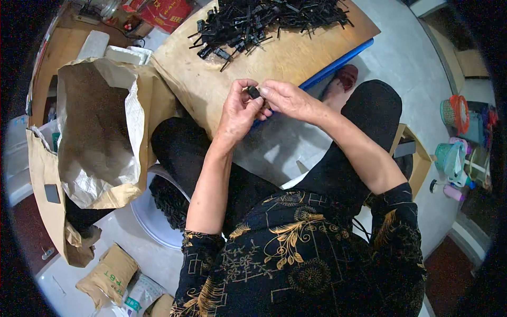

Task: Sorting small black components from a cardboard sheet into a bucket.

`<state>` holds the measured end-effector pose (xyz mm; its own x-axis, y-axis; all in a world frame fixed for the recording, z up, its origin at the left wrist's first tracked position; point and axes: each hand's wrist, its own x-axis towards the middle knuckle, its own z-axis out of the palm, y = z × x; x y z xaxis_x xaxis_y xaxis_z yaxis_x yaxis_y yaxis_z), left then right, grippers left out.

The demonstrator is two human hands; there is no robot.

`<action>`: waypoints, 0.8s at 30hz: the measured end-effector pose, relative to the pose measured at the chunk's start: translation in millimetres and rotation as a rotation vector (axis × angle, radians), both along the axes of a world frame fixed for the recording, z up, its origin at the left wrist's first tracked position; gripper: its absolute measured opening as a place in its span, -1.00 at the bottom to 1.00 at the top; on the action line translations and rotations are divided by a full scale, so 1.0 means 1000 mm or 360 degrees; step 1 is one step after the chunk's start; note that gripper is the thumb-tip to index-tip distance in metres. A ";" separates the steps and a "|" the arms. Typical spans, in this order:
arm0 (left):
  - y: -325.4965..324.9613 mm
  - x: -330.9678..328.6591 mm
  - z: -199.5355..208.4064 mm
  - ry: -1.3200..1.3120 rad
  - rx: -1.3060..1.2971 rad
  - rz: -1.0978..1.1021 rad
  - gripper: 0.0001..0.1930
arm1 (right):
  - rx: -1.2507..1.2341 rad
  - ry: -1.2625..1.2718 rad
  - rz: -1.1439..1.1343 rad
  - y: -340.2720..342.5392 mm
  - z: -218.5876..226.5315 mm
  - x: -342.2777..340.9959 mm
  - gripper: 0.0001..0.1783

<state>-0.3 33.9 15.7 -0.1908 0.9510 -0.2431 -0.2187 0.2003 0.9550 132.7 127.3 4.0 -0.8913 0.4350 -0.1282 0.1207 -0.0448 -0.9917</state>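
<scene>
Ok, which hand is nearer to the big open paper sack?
Left. The left hand is to the right of the sack, pinching a small black piece; the right hand is farther right, on the left hand's other side.

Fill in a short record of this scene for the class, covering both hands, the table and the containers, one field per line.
Left hand: holds a small black piece
Right hand: fingertips at that piece; grip unclear
Table: bears a heap of black parts
Left side: open paper bag
Beside the left leg: white tub with black things inside
</scene>
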 end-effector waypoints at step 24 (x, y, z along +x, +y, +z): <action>0.002 -0.030 -0.010 0.0646 0.0154 0.0742 -0.79 | -0.0492 -0.0306 0.0094 0.024 0.034 -0.068 -0.76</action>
<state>-30.3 35.6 5.8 -0.6501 0.7596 0.0190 0.1219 0.0796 0.9893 65.1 151.0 38.2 -0.8605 0.2981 -0.4132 0.3150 -0.3262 -0.8913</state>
